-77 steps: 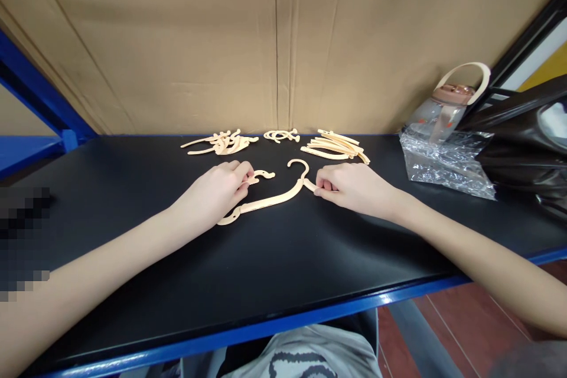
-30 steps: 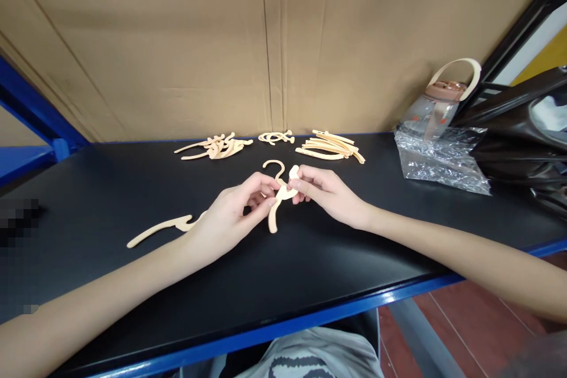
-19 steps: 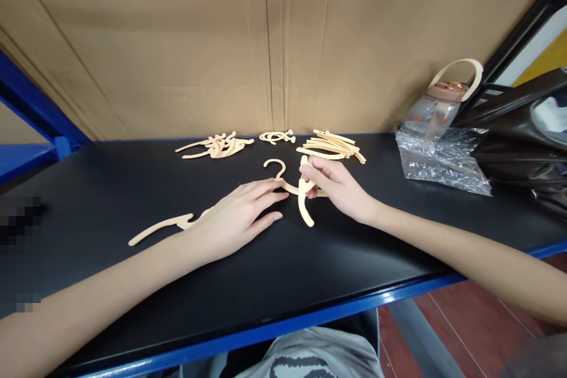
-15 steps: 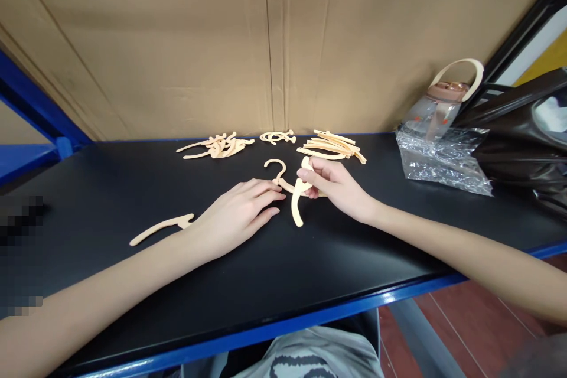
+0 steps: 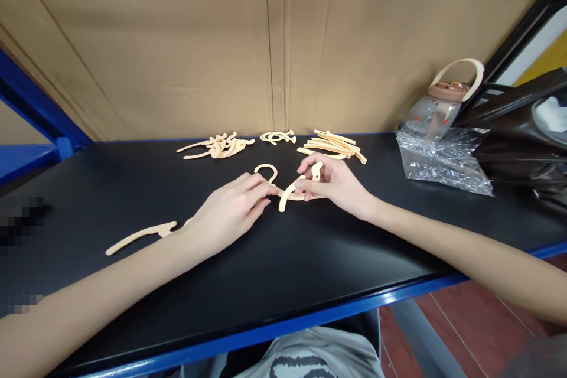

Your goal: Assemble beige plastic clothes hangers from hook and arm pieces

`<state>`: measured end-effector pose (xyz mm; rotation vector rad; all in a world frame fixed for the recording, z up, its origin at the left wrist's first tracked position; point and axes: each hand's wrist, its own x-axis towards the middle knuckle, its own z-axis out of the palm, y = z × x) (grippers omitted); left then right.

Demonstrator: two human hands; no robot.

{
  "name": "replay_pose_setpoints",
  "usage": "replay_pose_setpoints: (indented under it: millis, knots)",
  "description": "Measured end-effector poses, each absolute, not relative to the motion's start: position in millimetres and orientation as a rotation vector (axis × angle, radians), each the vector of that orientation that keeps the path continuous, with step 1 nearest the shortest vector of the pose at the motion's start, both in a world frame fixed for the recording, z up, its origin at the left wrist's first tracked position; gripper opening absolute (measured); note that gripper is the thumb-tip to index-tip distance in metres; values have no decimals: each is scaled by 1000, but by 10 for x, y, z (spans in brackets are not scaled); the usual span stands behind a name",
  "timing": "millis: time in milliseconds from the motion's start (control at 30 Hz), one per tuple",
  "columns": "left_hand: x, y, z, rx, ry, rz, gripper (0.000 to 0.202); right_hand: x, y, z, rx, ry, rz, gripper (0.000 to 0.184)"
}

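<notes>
Fingertips of our left hand (image 5: 237, 202) touch the hanger (image 5: 276, 175) near its hook's base, seemingly steadying it on the black tabletop (image 5: 248, 289), though whether they pinch we cannot tell; our right hand (image 5: 339, 186) grips a curved piece (image 5: 287, 191) mid-length, leaving both ends clear.

The left forearm (image 5: 133, 274) conceals one end of the loose piece (image 5: 140, 237). The right fingers (image 5: 310, 186) conceal the held piece's (image 5: 288, 192) middle. The right picture edge truncates the dark bag (image 5: 516, 136).
</notes>
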<state>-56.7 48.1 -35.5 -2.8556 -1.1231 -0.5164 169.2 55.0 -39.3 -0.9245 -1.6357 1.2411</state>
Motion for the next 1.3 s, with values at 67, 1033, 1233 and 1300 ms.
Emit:
replay_pose_setpoints:
  millis: [67,1033,1233,1300]
  knots:
    - [-559,487,-363,-2843,-1128,-575,24,1688,549,-389,-896,-1641,1261,24]
    - [-576,439,-323,-2760,-813,-856,18,1689,479,-361,-871,-2223,783,19]
    - [-598,423,-327,-2732,-977,-931,18,1732,478,-343,-948,-2354,355,16]
    - [-598,415,-319,-2742,-1049,-923,19,1741,482,-343,-931,-2342,307,18]
